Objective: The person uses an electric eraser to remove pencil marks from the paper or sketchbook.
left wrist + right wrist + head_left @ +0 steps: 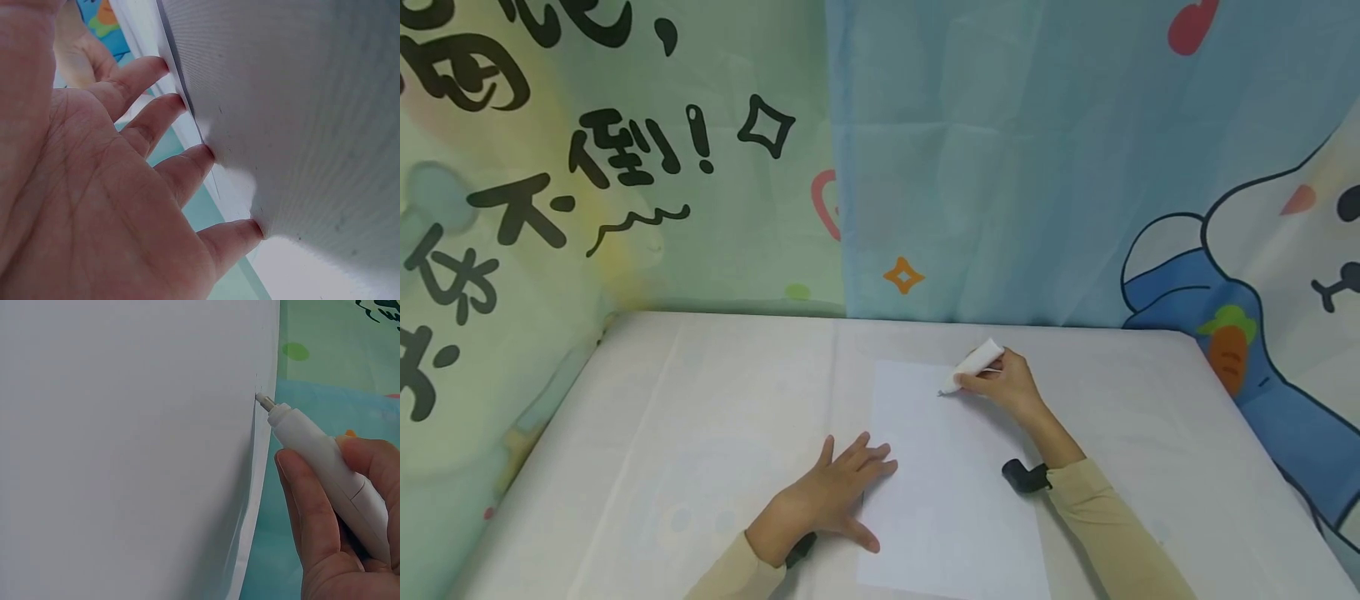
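Note:
A white electric eraser (976,365) with a metal collar and a small pale tip is pinched between the thumb and fingers of my right hand (1013,385). Its tip touches the upper part of a white sheet of paper (958,500), beside small dark marks (257,376) in the right wrist view. My left hand (835,493) lies at the sheet's left edge, fingers spread and fairly straight. In the left wrist view its fingertips (203,153) rest against the paper and the white surface. The sheet's bottom edge shows only partly.
The sheet lies on a white-covered table (700,417). Behind stand a green printed curtain (737,250) with dark lettering and a blue one (1000,208) with a cartoon animal at the right. A black wrist camera (1024,477) sits by the right sleeve.

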{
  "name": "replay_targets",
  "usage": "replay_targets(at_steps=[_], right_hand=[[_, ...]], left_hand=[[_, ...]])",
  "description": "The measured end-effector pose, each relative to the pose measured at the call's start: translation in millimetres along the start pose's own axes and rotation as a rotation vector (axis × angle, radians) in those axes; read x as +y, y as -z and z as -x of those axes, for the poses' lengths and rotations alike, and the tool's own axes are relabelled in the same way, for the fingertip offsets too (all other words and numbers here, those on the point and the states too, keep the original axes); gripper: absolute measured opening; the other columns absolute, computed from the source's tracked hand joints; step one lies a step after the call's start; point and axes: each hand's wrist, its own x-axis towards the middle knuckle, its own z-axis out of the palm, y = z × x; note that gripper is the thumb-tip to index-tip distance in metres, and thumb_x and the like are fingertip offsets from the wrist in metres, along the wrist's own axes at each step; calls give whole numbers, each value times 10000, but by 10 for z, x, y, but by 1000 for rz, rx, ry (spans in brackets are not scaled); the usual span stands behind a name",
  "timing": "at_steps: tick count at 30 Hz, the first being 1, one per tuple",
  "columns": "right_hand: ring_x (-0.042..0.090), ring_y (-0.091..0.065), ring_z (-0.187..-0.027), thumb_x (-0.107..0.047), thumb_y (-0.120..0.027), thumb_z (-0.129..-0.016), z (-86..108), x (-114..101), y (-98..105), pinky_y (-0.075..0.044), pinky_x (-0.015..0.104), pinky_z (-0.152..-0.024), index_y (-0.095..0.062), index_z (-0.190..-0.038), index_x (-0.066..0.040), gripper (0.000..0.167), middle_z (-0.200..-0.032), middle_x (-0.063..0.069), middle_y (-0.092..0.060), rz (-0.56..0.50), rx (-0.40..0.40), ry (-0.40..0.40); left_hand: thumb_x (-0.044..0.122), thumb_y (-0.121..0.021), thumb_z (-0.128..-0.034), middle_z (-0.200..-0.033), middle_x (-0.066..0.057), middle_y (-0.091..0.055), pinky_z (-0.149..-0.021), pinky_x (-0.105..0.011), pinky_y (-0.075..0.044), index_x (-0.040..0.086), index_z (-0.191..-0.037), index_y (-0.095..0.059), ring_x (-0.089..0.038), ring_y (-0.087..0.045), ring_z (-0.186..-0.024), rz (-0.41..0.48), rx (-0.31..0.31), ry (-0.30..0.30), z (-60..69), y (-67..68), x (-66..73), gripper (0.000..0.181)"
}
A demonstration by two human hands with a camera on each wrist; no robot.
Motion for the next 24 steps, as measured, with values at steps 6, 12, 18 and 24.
replay_targets(at_steps=[6,12,18,24], right_hand=[[298,-672,-969,-15,-734,-821,7,12,7,-541,170,-704,-497,-1184,153,465,-1138,332,-601,5,0,9],[326,-669,-983,-18,-733,-822,36,24,-8,-549,185,-713,-499,-1177,150,458,-1125,325,-605,14,-10,-12],[291,-676,-959,-9,-735,-819,53,17,-14,-546,180,-707,-500,-1182,152,461,-1120,325,-608,1,-17,-5],[293,-672,-976,-11,-732,-826,81,7,-22,-554,187,-718,-491,-1199,153,473,-1128,319,-603,-12,-28,-12]], left_hand=[[451,-842,-673,-1560,-101,-321,-1093,-714,-170,101,-1456,-402,-360,-192,-1474,7,14,-16,-8,18,9,964],[452,-845,-669,-1561,-110,-318,-1089,-719,-168,97,-1455,-405,-365,-191,-1473,9,3,-18,8,15,16,968],[458,-842,-669,-1566,-97,-312,-1099,-708,-161,104,-1462,-399,-350,-180,-1479,11,0,-4,8,7,9,975],[462,-841,-671,-1570,-84,-309,-1109,-698,-151,111,-1466,-397,-339,-170,-1484,17,-10,8,7,6,8,976]])
